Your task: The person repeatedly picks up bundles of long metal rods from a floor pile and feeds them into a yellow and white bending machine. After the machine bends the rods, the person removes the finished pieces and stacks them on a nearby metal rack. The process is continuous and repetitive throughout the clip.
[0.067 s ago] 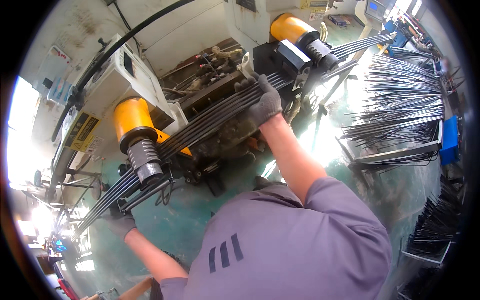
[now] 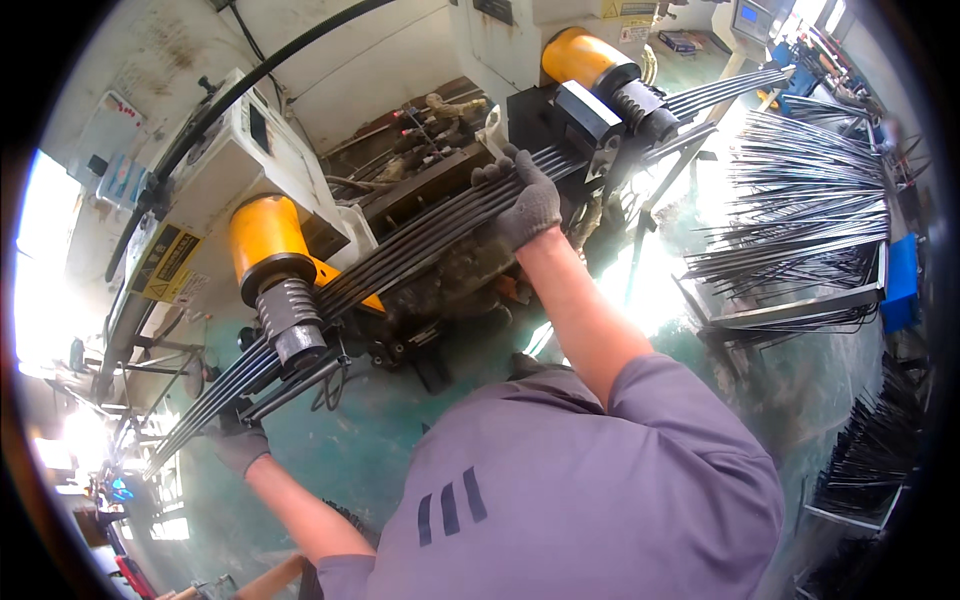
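Note:
A row of several long, thin metal rods [image 2: 410, 243] runs slantwise across the machine, from the lower left to the upper right. My right hand [image 2: 530, 205], in a dark grey glove, is wrapped over the rods between the two machine heads, fingers on their far side. Near the rods' left end, my gloved left hand [image 2: 238, 442] grips the bundle, with its fingers partly hidden behind the rods. The left head, with a yellow cylinder [image 2: 270, 235] and a ribbed steel collar [image 2: 290, 310], sits over the rods. A second yellow cylinder [image 2: 588, 58] and collar stand at the right.
A rack [image 2: 800, 305] heaped with loose metal rods stands on the right, beside a blue panel [image 2: 902, 282]. Darker rods [image 2: 870, 450] are piled nearer, at the right rim. A black hose [image 2: 230, 95] arches over the machine's left housing. Green floor [image 2: 440, 385] shows below the rods.

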Motion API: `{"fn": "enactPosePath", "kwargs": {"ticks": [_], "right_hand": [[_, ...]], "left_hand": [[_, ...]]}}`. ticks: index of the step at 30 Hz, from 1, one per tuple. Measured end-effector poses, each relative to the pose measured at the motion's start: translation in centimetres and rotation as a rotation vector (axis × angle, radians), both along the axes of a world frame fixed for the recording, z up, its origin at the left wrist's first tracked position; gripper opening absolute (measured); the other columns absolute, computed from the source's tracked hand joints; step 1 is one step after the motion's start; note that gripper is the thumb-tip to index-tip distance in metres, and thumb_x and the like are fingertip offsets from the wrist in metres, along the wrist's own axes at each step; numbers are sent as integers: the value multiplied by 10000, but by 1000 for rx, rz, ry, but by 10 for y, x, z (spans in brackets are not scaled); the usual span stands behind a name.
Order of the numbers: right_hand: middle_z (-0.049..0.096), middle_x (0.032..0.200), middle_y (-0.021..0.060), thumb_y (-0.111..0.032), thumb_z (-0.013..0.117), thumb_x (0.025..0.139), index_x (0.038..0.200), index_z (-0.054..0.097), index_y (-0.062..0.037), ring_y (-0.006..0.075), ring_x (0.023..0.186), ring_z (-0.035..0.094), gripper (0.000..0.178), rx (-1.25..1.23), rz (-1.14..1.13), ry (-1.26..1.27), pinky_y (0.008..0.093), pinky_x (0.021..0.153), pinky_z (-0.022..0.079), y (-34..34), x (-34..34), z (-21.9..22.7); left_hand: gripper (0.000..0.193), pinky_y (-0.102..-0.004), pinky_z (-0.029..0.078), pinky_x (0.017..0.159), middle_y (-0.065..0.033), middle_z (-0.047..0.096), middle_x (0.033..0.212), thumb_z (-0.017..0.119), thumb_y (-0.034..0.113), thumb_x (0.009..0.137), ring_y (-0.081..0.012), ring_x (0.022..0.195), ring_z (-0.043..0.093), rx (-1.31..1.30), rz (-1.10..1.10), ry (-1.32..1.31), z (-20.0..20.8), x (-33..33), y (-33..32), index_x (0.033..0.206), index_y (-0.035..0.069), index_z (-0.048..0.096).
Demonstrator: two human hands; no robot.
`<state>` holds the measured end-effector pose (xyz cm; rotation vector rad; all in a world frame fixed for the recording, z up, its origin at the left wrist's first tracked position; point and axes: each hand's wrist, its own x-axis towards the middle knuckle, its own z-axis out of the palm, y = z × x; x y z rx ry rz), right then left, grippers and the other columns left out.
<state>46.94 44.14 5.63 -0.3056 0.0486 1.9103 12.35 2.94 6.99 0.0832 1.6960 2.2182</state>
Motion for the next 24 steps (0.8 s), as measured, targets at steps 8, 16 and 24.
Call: {"fn": "enactPosePath", "kwargs": {"ticks": [8,16,24], "right_hand": [[433,636,5,-191,502,973,925,509,-68,183,561,432,132,-61,-10,-72,368,611,439,0,-3,8],[420,670,7,-181,492,970,1023,495,-61,173,605,443,131,14,-4,-56,366,650,444,3,-5,-4],[390,653,6,-155,510,956,1006,499,-50,170,586,420,117,-4,-9,-63,352,624,432,2,-6,2]], "left_hand": [[409,-399,471,807,-82,634,1156,396,394,983,-250,989,582,-224,172,107,35,-31,-2,1238,108,536],[394,-373,460,955,-151,611,1177,458,267,988,-256,1079,585,24,221,265,152,-62,17,1217,-41,545],[452,-353,376,1041,-147,581,1249,421,283,986,-251,1175,535,-229,80,623,247,-43,38,1271,-55,516]]}}
